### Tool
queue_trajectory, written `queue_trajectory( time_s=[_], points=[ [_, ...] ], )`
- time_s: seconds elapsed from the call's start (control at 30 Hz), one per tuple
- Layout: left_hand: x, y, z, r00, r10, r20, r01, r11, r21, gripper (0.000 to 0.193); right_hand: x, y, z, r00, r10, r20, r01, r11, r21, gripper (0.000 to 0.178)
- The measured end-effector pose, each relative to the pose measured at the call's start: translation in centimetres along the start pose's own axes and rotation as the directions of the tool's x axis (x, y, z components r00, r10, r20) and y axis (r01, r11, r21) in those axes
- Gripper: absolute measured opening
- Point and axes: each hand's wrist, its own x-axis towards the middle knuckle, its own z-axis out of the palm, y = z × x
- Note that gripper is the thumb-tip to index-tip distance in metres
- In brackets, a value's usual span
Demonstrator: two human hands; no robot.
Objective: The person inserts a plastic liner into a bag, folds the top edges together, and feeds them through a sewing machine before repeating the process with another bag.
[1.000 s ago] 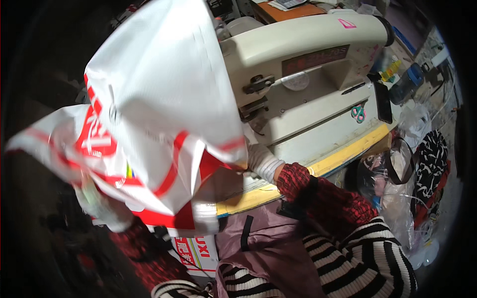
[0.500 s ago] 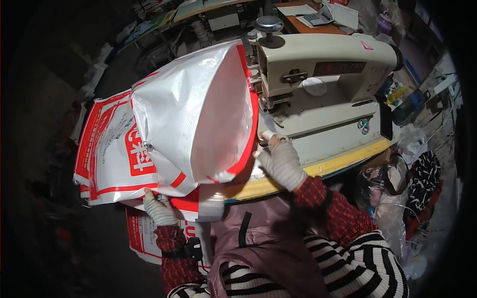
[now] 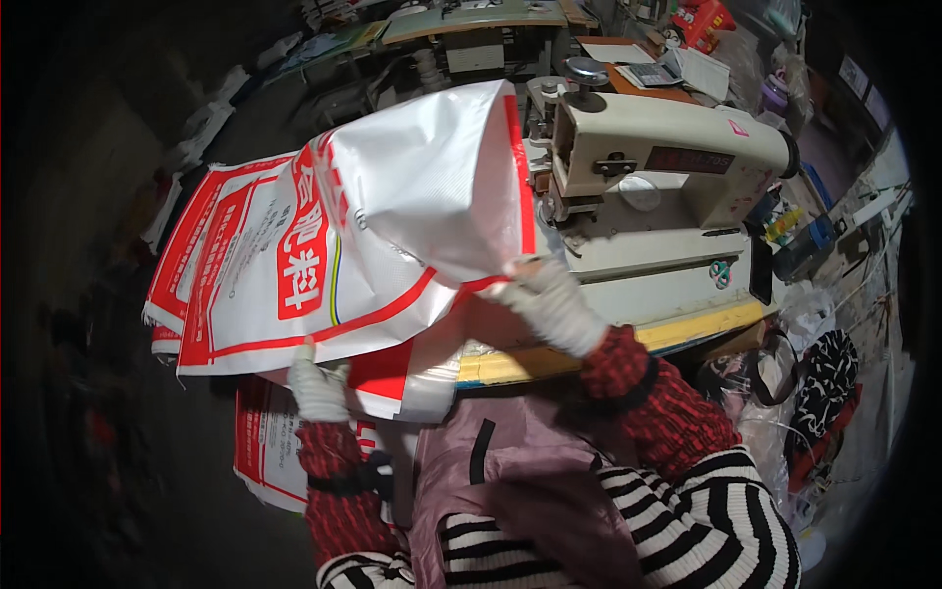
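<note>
A large white and red woven plastic sack (image 3: 402, 187) lies left of the sewing machine (image 3: 677, 128), its open mouth raised and facing the needle end. My right hand (image 3: 557, 309), in a whitish glove with bare fingertips, pinches the near corner of the red-edged mouth. At the sack's near edge is my left hand (image 3: 319, 388), gloved alike, with its thumb over the edge and the other fingers partly hidden below. More printed sacks (image 3: 270, 432) lie underneath and hang down by my left forearm.
The machine bed has a yellow front edge (image 3: 510, 365), and small green-handled scissors (image 3: 721, 274) lie on it. Plastic bags and a black-and-white patterned cloth (image 3: 824, 378) crowd the right side. Behind stand a desk with a calculator (image 3: 653, 75) and a long table (image 3: 471, 22).
My right hand has closed on the corner of the sack's mouth. That mouth has narrowed and shifted right, and the front panel lies flatter. The view has shifted slightly too.
</note>
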Motion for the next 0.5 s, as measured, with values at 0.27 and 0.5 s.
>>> queue_trajectory(
  time_s=[0.27,0.5],
  points=[
    [15.4,5.7,-17.7,0.880,0.348,0.322,-0.474,0.641,0.604,0.033,-6.6,-1.8,0.5,0.830,-0.069,0.554,-0.120,0.947,0.298,0.020],
    [-1.1,3.5,-24.6,0.983,0.165,0.077,-0.176,0.968,0.176,0.045,-5.9,7.8,1.6,0.934,0.278,0.226,-0.358,0.765,0.536,0.041]
  ],
)
